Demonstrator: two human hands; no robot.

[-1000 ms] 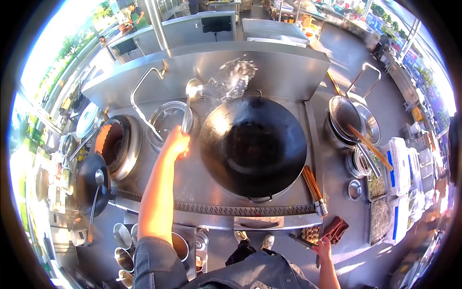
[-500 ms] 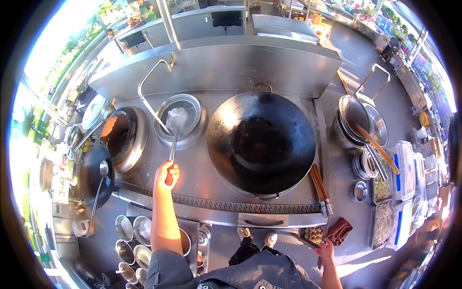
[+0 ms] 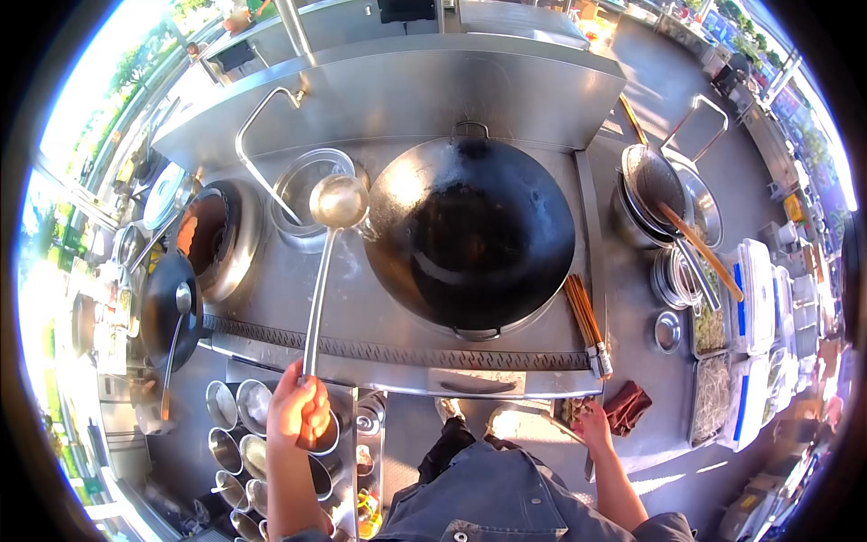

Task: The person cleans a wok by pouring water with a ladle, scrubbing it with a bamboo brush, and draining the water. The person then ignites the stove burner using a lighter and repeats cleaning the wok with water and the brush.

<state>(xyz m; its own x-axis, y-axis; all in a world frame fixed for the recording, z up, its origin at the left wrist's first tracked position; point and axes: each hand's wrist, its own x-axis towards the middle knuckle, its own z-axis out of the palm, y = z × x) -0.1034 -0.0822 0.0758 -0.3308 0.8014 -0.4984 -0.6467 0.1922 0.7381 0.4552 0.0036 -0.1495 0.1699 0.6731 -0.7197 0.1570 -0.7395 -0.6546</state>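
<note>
My left hand (image 3: 302, 411) is wrapped round the handle of a long metal ladle (image 3: 340, 200). The ladle's bowl hangs between the round water basin (image 3: 302, 194) and the large black wok (image 3: 474, 235), close to the wok's left rim. A little clear liquid shows at the bowl's right edge. At the lower right, my right hand (image 3: 593, 427) has its fingers closed round the end of a thin bar (image 3: 555, 422), beside a dark red cloth (image 3: 627, 408). The wok's inside looks wet and shiny.
A curved tap (image 3: 246, 144) reaches over the basin. Left are a burner ring (image 3: 244, 242) and a smaller wok (image 3: 165, 312). Brushes (image 3: 587, 325) lie right of the wok, with a strainer (image 3: 652, 185) and lidded boxes (image 3: 752, 294) beyond. Metal pots (image 3: 225, 452) stand lower left.
The ladle first tipped splashing water beside the wok, dipped into the basin, then rose out and moved right towards the wok. My left hand has drawn back towards my body.
</note>
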